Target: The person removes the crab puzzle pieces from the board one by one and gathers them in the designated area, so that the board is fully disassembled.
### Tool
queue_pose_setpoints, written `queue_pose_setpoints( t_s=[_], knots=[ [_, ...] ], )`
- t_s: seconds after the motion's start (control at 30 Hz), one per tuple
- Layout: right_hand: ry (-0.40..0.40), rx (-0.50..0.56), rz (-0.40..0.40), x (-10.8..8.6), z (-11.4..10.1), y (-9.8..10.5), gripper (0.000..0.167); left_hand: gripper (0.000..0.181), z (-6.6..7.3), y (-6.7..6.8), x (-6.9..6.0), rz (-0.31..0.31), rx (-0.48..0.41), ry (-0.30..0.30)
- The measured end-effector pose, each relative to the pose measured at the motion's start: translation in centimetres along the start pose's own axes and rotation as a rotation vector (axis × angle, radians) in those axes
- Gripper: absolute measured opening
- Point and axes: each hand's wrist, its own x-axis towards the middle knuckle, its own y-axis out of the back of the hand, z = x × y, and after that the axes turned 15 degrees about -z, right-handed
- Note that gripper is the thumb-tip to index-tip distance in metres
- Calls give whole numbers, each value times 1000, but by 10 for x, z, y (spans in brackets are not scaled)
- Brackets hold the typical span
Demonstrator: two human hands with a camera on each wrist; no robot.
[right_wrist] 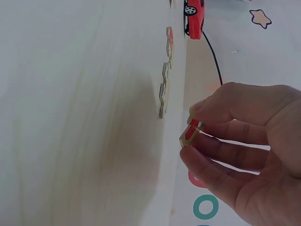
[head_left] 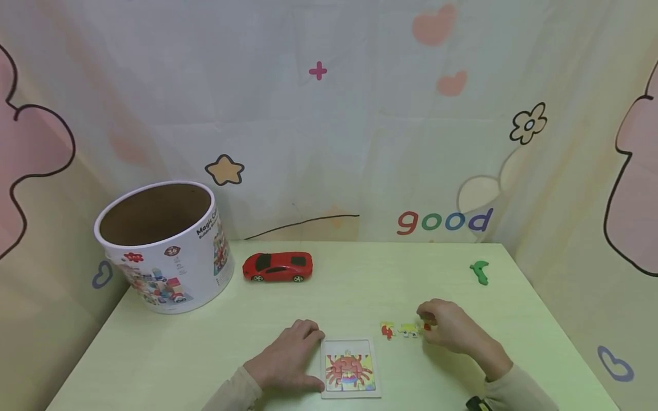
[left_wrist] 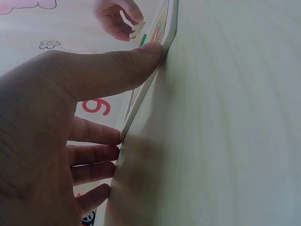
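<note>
A square puzzle board (head_left: 377, 378) with a pale frame lies on the table, with a red crab picture partly filled in and its top strip bare. My left hand (head_left: 288, 357) rests along the board's left side, thumb near the lower corner and index fingertip near the upper one; its fingers are fairly straight. Just right of the board, my right hand (head_left: 454, 331) pinches a puzzle piece (right_wrist: 192, 132) with red on it, raised off the table. Beside that hand lie a red and yellow puzzle piece (head_left: 387, 330) and some yellow puzzle pieces (head_left: 409, 330).
Toward the back of the table stands a red toy car (head_left: 277, 267). A large white bucket (head_left: 175, 274) with printed blocks is at the left. A small green curved piece (head_left: 480, 272) lies at the back right. A printed curtain (head_left: 319, 142) hangs behind the table.
</note>
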Motion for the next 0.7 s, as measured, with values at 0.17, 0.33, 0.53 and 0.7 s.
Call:
queue_pose_setpoints(
  t_s=[0.17, 0.33, 0.53, 0.7],
  knots=[
    [-23, 0, -12, -3, 4, -1, 30, 90, 1, 0, -1, -3, -7, 4],
    [-25, -3, -8, -4, 8, -3, 30, 91, 1, 1, 0, -8, -5, 12],
    [5, 4, -25, -4, 10, -6, 31, 91, 0, 1, 0, -7, 4, 10],
    [31, -33, -29, -4, 11, -7, 28, 91, 1, 1, 0, -22, -10, 14]
  ],
)
